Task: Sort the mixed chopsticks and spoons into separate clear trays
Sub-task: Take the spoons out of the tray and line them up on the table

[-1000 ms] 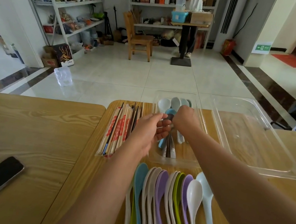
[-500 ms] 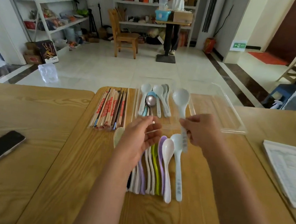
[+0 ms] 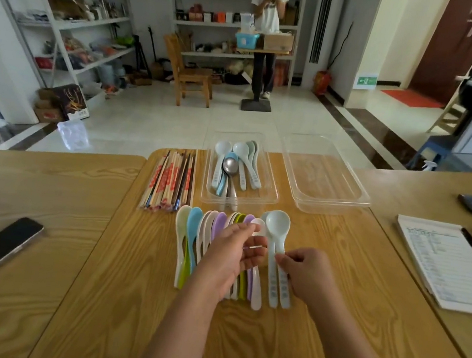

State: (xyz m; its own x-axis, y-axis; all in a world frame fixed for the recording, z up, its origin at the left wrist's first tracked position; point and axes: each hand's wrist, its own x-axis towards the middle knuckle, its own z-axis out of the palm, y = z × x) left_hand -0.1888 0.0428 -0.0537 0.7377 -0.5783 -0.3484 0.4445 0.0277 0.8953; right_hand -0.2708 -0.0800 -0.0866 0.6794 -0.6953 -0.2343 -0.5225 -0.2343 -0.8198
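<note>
Spoons (image 3: 236,164) lie in left tray (image 3: 271,197); right hand (image 3: 307,269) pinches pale spoon (image 3: 278,223) handle; left hand (image 3: 234,250) covers mid row (image 3: 192,230), its grip can't be told

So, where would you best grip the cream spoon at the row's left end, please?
I'd take the cream spoon by its handle, coming from above and the left: it lies bowl away, its left side open, the blue spoon tight against its right.

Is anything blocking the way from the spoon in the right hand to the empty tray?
No. Only bare table lies between the pale spoon in the right hand and the empty tray.
</note>
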